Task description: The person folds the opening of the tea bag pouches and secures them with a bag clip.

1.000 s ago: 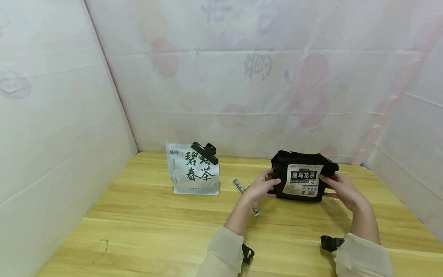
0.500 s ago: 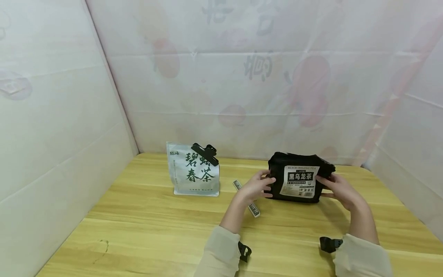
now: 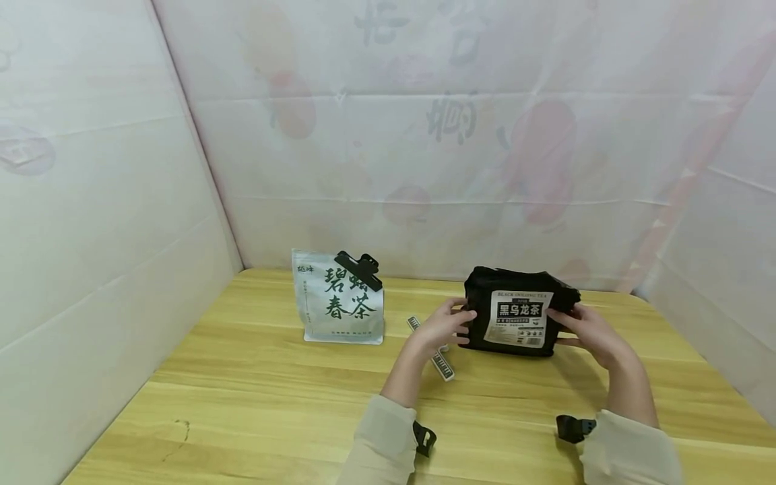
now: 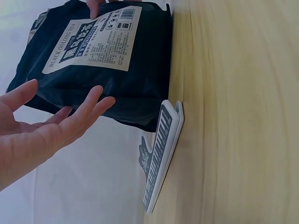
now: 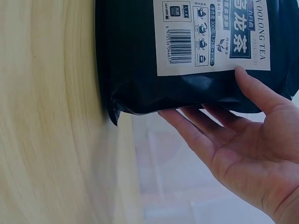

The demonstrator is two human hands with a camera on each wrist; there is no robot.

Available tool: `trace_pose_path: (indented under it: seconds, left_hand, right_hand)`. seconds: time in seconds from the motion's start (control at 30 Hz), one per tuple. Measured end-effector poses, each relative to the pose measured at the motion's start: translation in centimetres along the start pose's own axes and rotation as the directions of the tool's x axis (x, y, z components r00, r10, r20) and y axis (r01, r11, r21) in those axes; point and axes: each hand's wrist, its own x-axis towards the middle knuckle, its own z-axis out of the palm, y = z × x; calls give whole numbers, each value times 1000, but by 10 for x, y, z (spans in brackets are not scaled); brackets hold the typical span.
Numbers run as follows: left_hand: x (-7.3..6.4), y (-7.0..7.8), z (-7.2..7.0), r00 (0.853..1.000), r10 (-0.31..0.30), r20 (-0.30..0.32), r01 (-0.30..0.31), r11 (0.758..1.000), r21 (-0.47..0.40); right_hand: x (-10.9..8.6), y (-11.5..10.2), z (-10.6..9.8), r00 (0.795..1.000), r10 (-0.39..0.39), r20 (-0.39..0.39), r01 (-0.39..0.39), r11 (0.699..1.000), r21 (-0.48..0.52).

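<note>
A black bag of oolong tea [image 3: 479,296] with a pale label stands on the wooden table, to the right of centre. At its left side my left hand [image 3: 435,330] has loosely spread fingers by the bag; in the left wrist view they are only gently bent. My right hand [image 5: 261,149] holds the opposite side, thumb on the front at the label's edge, fingers reaching behind the side. Under and beside my left wrist lies a white bag clip with a piano-key pattern [image 4: 161,154], close to the bag's lower corner.
A pale green tea bag [image 3: 315,303] stands at the left, with a black clip [image 3: 360,267] across its upper right corner. Printed cloth walls [image 3: 364,148] enclose the table at the back and both sides. Black straps [image 3: 572,428] hang at the wrists.
The black tea bag has shifted a little to the left, both hands moving with it. More of the piano-key clip shows beside my left hand. The pale bag stays where it was.
</note>
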Motion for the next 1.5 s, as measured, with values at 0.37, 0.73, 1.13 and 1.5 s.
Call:
trace_pose_path:
  seconds: [0.37,0.73,1.13,1.5]
  left_hand:
    - [-1,4,-8,999,-14,-36,16,997,70]
    - [-1,6,-20,999,-12,-53,18,995,100]
    - [-3,6,-22,996,17,-92,-2,986,164]
    - [-1,3,-16,985,56,-161,-26,983,181]
  right_hand:
    - [3,-7,5,1000,15,14,-15,1000,6]
    - [7,-10,12,1000,14,23,-15,1000,10]
    - [10,-14,19,999,9,30,-9,1000,12]
    - [12,-15,24,999,7,37,-7,1000,5]
